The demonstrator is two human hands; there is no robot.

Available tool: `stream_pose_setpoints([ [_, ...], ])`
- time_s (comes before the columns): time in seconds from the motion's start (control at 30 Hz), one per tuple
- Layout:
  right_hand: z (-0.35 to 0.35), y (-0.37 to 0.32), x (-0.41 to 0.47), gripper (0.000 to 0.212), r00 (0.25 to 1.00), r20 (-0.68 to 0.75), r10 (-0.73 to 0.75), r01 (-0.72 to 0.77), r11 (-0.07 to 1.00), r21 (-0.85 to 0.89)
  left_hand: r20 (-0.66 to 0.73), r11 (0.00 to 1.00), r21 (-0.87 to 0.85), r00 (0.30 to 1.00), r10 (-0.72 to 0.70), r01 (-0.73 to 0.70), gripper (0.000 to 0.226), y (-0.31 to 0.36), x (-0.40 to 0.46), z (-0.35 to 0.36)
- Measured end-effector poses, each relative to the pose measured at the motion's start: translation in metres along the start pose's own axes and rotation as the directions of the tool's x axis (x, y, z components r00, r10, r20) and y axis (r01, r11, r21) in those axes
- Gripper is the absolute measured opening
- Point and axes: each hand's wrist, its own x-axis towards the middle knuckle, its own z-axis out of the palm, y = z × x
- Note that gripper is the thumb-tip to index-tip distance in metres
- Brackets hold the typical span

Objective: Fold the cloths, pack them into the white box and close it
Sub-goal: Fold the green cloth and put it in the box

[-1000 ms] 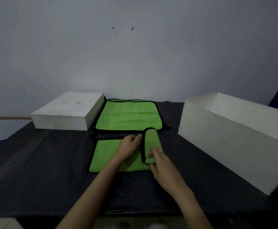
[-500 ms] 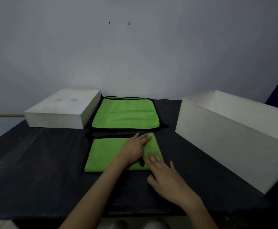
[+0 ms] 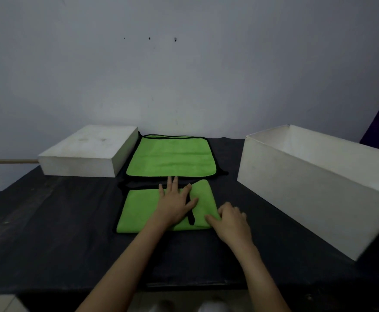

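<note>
My left hand point(image 3: 177, 204) lies flat, fingers spread, pressing on the folded green microfibre cloth with black edging point(image 3: 143, 210) near the front middle of the black table point(image 3: 49, 221). My right hand point(image 3: 232, 221) sits at that cloth's right front corner, fingers curled; whether they pinch the fabric I cannot tell. A black hem strip shows between my hands. Just behind lies a second green cloth with black trim point(image 3: 170, 158), spread flat. The open white rectangular box point(image 3: 307, 194) stands on the right, apart from both cloths. The flat white box lid point(image 3: 87, 152) rests on the left, its edge just beside the spread cloth.
</note>
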Motion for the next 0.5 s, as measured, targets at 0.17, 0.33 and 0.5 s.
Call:
stream_pose_setpoints([
  [0.17,0.007,-0.018,-0.011,0.021,0.949,-0.170,-0.267,0.292,0.946,0.142,-0.196,0.801,-0.597,0.976,-0.091,-0.046,0.028,-0.007,0.000,-0.020],
  [0.33,0.028,-0.045,-0.025,0.029,0.841,-0.158,-0.517,0.522,0.853,-0.009,0.167,0.213,-0.950,0.949,-0.266,0.227,0.037,-0.026,-0.002,-0.037],
  [0.5,0.045,-0.052,-0.032,0.065,0.827,0.109,-0.551,0.562,0.806,-0.186,0.169,0.376,-0.879,0.929,-0.328,0.292,0.020,-0.046,-0.008,-0.030],
])
